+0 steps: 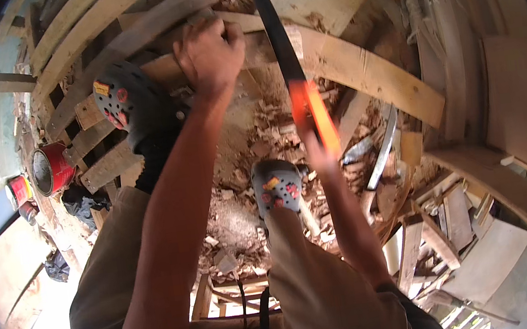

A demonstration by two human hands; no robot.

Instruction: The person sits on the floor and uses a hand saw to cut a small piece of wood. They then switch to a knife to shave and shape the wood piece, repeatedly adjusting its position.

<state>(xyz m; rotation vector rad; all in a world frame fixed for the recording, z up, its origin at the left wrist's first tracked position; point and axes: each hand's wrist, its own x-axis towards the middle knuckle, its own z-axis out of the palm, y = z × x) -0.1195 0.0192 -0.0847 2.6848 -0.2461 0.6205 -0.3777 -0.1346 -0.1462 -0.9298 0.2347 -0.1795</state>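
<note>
My right hand, blurred by motion, is closed round the orange handle of a handsaw. Its long dark blade points up and away, crossing in front of a pale wooden plank; I cannot tell whether they touch. My left hand has its fingers curled down on a wooden board, left of the blade. A grey clog on my left foot presses on the same boards. The other clog stands among wood chips, below the saw.
Slatted planks lie at the far left, near a red can. A long metal blade lies on the scraps at right. Several offcuts are heaped at lower right, and wooden panels lean at the right side.
</note>
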